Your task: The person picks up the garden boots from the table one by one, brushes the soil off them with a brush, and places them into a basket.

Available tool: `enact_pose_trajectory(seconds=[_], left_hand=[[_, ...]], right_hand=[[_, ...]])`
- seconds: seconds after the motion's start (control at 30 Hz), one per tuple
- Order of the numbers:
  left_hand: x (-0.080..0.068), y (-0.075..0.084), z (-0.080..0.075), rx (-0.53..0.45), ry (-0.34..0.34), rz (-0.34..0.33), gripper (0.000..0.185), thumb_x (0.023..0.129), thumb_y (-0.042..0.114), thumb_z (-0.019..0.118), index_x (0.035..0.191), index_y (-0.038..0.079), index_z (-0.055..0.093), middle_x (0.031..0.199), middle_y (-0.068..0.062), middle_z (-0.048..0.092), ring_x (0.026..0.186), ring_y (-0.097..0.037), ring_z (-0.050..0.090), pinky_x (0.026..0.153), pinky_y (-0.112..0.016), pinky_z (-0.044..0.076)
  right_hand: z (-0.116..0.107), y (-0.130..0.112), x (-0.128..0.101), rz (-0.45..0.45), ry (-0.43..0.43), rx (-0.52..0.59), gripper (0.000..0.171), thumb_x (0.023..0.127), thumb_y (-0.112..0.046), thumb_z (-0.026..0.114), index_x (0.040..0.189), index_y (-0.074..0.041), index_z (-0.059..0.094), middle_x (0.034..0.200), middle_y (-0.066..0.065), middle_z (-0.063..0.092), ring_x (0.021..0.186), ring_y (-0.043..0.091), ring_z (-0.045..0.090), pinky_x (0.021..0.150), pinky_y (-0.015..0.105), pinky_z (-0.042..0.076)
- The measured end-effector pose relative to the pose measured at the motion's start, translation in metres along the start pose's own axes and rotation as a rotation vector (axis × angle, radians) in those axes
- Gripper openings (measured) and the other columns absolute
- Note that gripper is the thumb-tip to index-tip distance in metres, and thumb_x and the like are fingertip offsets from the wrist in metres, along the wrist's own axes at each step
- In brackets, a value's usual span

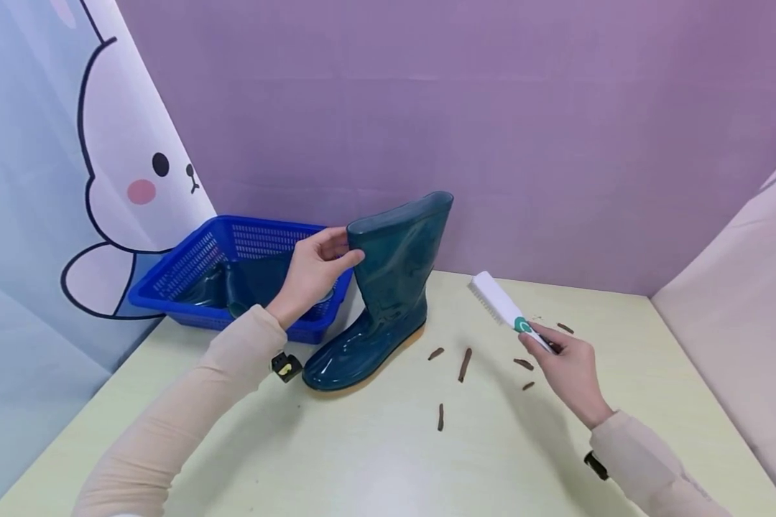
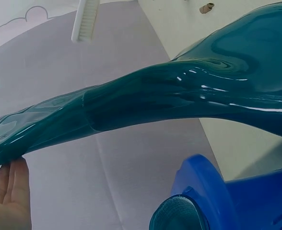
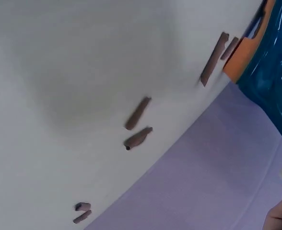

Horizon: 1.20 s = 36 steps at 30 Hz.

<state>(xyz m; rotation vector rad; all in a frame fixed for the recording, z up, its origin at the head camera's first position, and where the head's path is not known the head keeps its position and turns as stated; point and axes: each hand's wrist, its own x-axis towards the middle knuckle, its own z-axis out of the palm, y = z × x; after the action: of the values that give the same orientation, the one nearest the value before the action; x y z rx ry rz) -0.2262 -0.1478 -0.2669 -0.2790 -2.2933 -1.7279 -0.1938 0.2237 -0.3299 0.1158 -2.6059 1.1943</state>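
Our left hand [image 1: 313, 269] grips the boot [image 1: 388, 287] top; our right hand [image 1: 565, 370] grips the brush [image 1: 501, 305] at 3 o'clock. We should hold the boot steady and brush gently.

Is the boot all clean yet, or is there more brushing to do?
Partly, it seems. Brown bits lie on the table, perhaps brushed off the boot, which looks shiny. The left hand grips the boot's top and keeps it standing; the right hand holds the brush in the air, off the boot. Another boot waits in the blue basket, and the bits need sweeping up.
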Motion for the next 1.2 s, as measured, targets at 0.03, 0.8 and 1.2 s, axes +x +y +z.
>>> enact_pose_trajectory(seconds=[0.03, 0.8, 1.2], left_hand=[[0.0, 0.0, 0.001, 0.002, -0.002, 0.0, 0.044, 0.084, 0.026, 0.066, 0.125, 0.014, 0.056, 0.114, -0.008, 0.064, 0.102, -0.019, 0.061, 0.088, -0.037, 0.05], [0.038, 0.034, 0.024, 0.058, -0.003, 0.023, 0.04, 0.084, 0.022, 0.067, 0.122, 0.01, 0.06, 0.112, -0.007, 0.065, 0.104, -0.016, 0.06, 0.09, -0.036, 0.05], [0.045, 0.102, -0.007, -0.056, 0.041, 0.014, 0.038, 0.084, 0.015, 0.066, 0.121, 0.007, 0.059, 0.11, -0.009, 0.066, 0.098, -0.014, 0.063, 0.084, -0.029, 0.052]], right_hand=[[-0.001, 0.002, -0.003, 0.005, -0.008, -0.005, 0.04, 0.084, -0.032, 0.066, 0.113, -0.004, 0.065, 0.087, 0.011, 0.067, 0.05, 0.0, 0.04, 0.04, 0.02, 0.034], [-0.006, 0.025, -0.036, 0.051, 0.005, -0.06, 0.035, 0.082, -0.028, 0.069, 0.107, -0.004, 0.068, 0.078, 0.006, 0.07, 0.05, 0.0, 0.044, 0.041, 0.02, 0.036], [-0.003, 0.028, -0.036, 0.065, 0.005, -0.1, 0.034, 0.081, -0.03, 0.069, 0.107, -0.008, 0.069, 0.078, 0.0, 0.068, 0.047, 0.002, 0.034, 0.04, 0.023, 0.034]])
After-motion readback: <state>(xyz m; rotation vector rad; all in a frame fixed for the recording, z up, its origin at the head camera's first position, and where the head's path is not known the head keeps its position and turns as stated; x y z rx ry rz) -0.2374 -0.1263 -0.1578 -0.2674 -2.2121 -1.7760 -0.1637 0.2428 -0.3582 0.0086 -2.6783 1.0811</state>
